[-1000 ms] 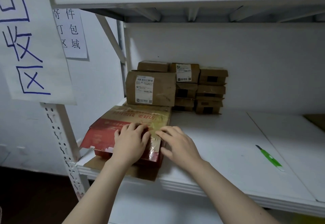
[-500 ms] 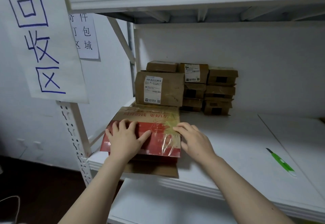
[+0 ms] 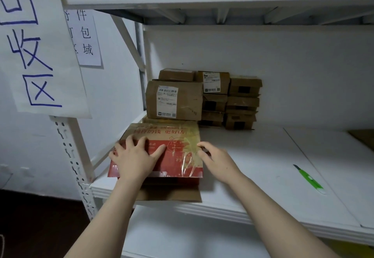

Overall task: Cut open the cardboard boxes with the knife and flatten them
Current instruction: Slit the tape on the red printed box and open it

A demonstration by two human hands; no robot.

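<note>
**A:** Where's the box sitting?

**B:** The red printed cardboard box (image 3: pixel 178 157) lies flat at the left end of the shelf (image 3: pixel 253 168), on a brown cardboard sheet (image 3: pixel 172 195) that overhangs the shelf's front edge. The left hand (image 3: pixel 134 157) presses on its top, fingers (image 3: pixel 131 142) spread and straight. The right hand (image 3: pixel 217 159) is at the box's right edge, with its fingers (image 3: pixel 203 147) loosely extended against it. As far as I can see, they grasp nothing.

**A:** And the knife?

**B:** The green utility knife (image 3: pixel 308 178) lies well apart to the right on the same shelf, and neither hand is on it.

**A:** What worries you?

**B:** The shiny tape film on top looks slick. A hard push from the left hand could slide the box and the sheet beneath it off the front. Shoved backward, it could bump the stack of brown parcels (image 3: pixel 202 97) just behind. The knife's dark tip seems exposed, so a careless reach across could catch it.
</note>
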